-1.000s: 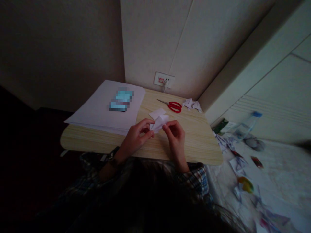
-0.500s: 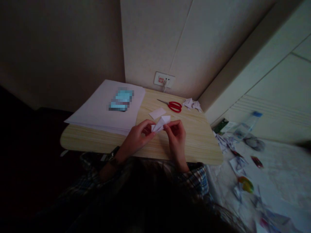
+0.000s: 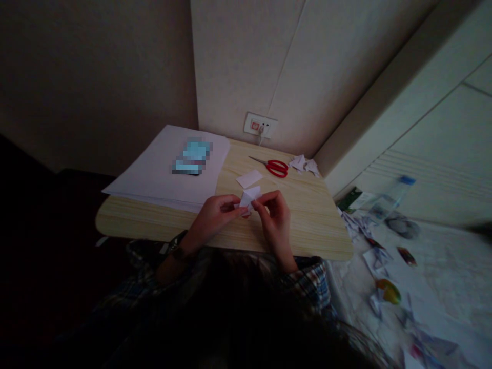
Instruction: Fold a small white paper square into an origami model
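A small folded piece of white paper (image 3: pixel 250 195) is held between my two hands, above the near middle of the wooden table (image 3: pixel 307 220). My left hand (image 3: pixel 218 215) pinches its left side, thumb in front and fingers partly hidden behind. On the right edge, my right hand (image 3: pixel 273 212) grips it between thumb and fingertips. Just beyond it lies a small flat white paper rectangle (image 3: pixel 249 179). Farther back are scissors (image 3: pixel 274 167) with red handles, their blades pointing left.
Large white sheets (image 3: pixel 154 164) cover the table's left part, with a phone (image 3: pixel 193 158), its screen blurred, on top. Folded paper pieces (image 3: pixel 298 163) sit at the back right corner. A wall socket (image 3: pixel 260 125) holds a plug. Right of the table, a bottle (image 3: pixel 395 197) and papers lie on a white surface.
The folded paper has turned and now looks more compact, a little lower and to the left. My right hand has shifted slightly left; both hands still hold the paper.
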`<state>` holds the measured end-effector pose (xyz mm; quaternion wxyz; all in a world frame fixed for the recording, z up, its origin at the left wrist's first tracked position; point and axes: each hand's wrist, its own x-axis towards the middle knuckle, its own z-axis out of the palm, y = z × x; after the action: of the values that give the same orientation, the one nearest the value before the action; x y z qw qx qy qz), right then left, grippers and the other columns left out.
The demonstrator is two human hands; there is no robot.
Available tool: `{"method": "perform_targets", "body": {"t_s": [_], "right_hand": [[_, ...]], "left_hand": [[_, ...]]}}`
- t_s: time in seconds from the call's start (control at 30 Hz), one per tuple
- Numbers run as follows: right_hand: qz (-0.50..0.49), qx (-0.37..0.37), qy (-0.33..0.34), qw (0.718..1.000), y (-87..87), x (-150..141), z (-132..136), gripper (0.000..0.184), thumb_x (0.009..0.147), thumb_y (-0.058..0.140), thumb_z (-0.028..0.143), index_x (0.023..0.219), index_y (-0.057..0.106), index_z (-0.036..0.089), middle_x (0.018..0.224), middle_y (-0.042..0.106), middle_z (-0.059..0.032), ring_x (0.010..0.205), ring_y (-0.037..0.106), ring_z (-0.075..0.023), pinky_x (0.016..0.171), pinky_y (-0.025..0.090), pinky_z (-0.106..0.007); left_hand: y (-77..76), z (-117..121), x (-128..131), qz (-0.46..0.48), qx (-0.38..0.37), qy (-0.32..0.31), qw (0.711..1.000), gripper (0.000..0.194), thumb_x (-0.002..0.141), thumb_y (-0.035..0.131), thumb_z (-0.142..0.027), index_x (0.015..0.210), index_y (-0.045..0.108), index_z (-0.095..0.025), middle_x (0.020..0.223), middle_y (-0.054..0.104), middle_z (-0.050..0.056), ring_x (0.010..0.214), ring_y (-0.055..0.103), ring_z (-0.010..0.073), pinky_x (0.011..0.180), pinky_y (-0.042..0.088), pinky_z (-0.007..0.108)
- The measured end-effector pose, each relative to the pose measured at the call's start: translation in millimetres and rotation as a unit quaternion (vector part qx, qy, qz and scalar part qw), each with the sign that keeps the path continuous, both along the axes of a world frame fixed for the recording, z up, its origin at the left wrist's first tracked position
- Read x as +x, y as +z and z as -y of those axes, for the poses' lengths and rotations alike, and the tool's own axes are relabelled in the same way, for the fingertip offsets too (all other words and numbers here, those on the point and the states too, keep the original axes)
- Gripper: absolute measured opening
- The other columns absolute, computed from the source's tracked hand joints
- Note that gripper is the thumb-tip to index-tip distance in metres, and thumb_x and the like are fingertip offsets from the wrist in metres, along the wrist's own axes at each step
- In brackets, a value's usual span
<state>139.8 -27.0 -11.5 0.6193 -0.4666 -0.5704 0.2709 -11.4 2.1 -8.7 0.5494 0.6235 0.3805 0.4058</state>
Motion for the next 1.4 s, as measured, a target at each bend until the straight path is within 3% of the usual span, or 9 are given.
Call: {"method": "perform_targets", "body": {"t_s": [0.17,0.3,0.57,0.73,0.9,1.2,1.4], "right_hand": [[-0.039,0.0,-0.002,0.999,-1.4,-1,-1,0.018,0.075,0.067,0.019,0.081,0.05,0.023,0.072,0.054,0.0061,0.066,0.054,-0.0106,0.062,0.044,-0.024],[-0.078,-0.02,0.037,0.996,-1.5,-1,-3,0.023,0.077,0.067,0.022,0.093,0.051,0.024,0.071,0.057,0.0065,0.066,0.057,-0.0115,0.064,0.046,-0.025],[-0.085,-0.07,0.049,0.993,2.4,2,-4,0.019,0.074,0.07,0.029,0.086,0.055,0.024,0.079,0.06,0.0033,0.074,0.058,-0.0134,0.068,0.047,-0.026],[-0.055,-0.091,0.078,0.991,2.8,3,-4,0.015,0.078,0.064,0.032,0.07,0.058,0.021,0.067,0.057,0.0037,0.065,0.055,-0.0129,0.064,0.043,-0.026],[-0.051,-0.085,0.087,0.991,3.9,3,-3,0.017,0.077,0.067,0.029,0.067,0.056,0.02,0.063,0.057,0.0045,0.063,0.054,-0.0122,0.063,0.042,-0.025],[0.044,-0.043,0.037,0.997,2.5,5,-2,0.024,0.08,0.065,0.029,0.063,0.05,0.02,0.064,0.046,0.0049,0.063,0.044,-0.0118,0.06,0.035,-0.026],[0.11,-0.022,0.03,0.993,6.5,2,0,0.026,0.08,0.066,0.027,0.061,0.051,0.02,0.063,0.048,0.0046,0.062,0.045,-0.0122,0.061,0.035,-0.026]], "left_hand": [[3.7,1,-1,0.0,-0.008,-0.004,1.0,0.02,0.068,0.072,-0.033,0.073,0.071,-0.014,0.073,0.075,0.003,0.074,0.069,0.0195,0.072,0.053,0.027],[4.0,1,-2,-0.013,-0.004,0.008,1.0,0.021,0.069,0.072,-0.035,0.071,0.071,-0.014,0.071,0.074,0.003,0.073,0.07,0.0194,0.07,0.054,0.026],[7.8,3,-1,0.004,-0.026,0.03,0.999,0.025,0.064,0.075,-0.037,0.072,0.067,-0.015,0.072,0.075,0.004,0.073,0.071,0.0206,0.073,0.055,0.029],[9.0,3,-1,0.008,-0.028,0.028,0.999,0.024,0.063,0.075,-0.037,0.068,0.067,-0.015,0.068,0.074,0.003,0.069,0.07,0.0193,0.067,0.052,0.025],[11.9,3,-2,-0.043,0.04,0.054,0.997,0.025,0.07,0.066,-0.038,0.062,0.069,-0.015,0.062,0.07,0.0,0.064,0.063,0.0162,0.06,0.045,0.022],[4.3,-1,-5,-0.107,0.081,0.04,0.99,0.033,0.071,0.064,-0.043,0.053,0.067,-0.015,0.047,0.055,-0.004,0.051,0.049,0.0116,0.051,0.032,0.022],[7.4,0,-3,-0.054,0.036,0.071,0.995,0.028,0.065,0.072,-0.043,0.06,0.068,-0.016,0.058,0.065,-0.002,0.059,0.057,0.0142,0.057,0.042,0.023]]}}
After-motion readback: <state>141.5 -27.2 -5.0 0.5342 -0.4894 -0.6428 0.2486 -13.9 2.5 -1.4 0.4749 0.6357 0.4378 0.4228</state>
